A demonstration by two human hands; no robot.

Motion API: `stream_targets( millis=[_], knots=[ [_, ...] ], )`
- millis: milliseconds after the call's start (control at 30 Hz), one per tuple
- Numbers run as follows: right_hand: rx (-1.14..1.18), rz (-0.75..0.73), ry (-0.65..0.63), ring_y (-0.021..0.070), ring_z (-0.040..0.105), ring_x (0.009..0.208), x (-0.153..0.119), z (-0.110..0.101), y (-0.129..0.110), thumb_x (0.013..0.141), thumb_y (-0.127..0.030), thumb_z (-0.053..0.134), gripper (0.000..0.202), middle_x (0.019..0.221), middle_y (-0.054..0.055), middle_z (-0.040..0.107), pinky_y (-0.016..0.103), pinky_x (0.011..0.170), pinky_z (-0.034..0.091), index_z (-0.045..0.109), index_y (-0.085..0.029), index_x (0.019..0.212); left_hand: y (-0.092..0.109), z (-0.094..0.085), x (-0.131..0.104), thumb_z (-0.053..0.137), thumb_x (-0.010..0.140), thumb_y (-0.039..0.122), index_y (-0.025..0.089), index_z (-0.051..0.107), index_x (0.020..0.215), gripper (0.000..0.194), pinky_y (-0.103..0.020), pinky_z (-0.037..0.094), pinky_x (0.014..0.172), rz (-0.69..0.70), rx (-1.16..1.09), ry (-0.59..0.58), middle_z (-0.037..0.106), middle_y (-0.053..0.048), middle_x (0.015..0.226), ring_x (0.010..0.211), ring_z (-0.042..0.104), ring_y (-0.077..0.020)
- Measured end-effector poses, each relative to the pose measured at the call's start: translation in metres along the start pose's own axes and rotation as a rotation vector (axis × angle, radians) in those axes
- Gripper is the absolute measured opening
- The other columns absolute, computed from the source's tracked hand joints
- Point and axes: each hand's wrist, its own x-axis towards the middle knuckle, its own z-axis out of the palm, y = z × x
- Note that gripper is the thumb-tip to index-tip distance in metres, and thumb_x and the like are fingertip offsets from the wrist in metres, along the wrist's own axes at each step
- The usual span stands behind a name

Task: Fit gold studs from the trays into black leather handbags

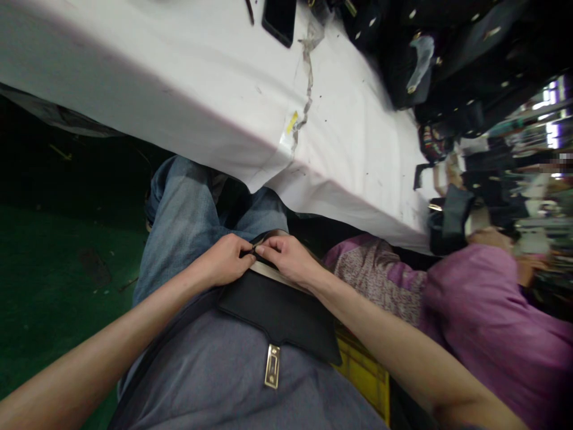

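Black bag (286,307) lies at the lower centre of the frame against the person's grey shirt (210,367), its gold clasp (271,366) pointing toward the bottom. Left hand (227,260) and right hand (290,260) nearly meet, thumbs and fingertips pinching its far edge. Higher, a dark phone (280,21) rests on the white table (201,77).

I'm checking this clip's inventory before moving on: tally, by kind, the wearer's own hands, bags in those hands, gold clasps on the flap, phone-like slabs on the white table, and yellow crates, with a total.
Hands: 2 (left hand, right hand)
Black bag: 1
Gold clasp: 1
Phone-like slab: 1
Yellow crate: 1
Total: 6
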Motion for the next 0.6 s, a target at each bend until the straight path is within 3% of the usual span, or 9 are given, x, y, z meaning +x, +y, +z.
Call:
stream_targets(
  millis=[333,467,600],
  knots=[
    [0.051,0.015,-0.059,0.0196,0.061,0.074,-0.005,-0.007,-0.005,0.097,-0.057,0.071,0.039,0.085,0.004,0.075,0.030,0.063,0.045,0.081,-0.020,0.091,-0.007,0.010,0.000,0.058,0.086,0.030,0.014,0.077,0.070,0.029,-0.027,0.032,0.056,-0.064,-0.135,0.113,0.057,0.001,0.062,0.062,0.049,-0.0157],
    [0.160,-0.020,-0.195,0.0210,0.068,0.084,-0.007,-0.012,-0.010,0.092,-0.044,0.078,0.027,0.098,0.006,0.079,0.030,0.073,0.051,0.082,-0.018,0.100,-0.008,0.011,-0.001,0.059,0.086,0.031,0.014,0.077,0.069,0.030,-0.027,0.036,0.059,-0.065,-0.159,0.120,0.059,0.001,0.063,0.064,0.051,-0.0163],
    [0.144,-0.027,-0.165,0.0222,0.070,0.087,-0.007,-0.010,-0.011,0.090,-0.036,0.076,0.022,0.100,0.007,0.080,0.031,0.074,0.053,0.082,-0.017,0.100,-0.011,0.014,-0.001,0.059,0.086,0.031,0.014,0.078,0.071,0.030,-0.028,0.036,0.059,-0.067,-0.159,0.142,0.060,0.001,0.064,0.064,0.052,-0.0169]
  ],
)
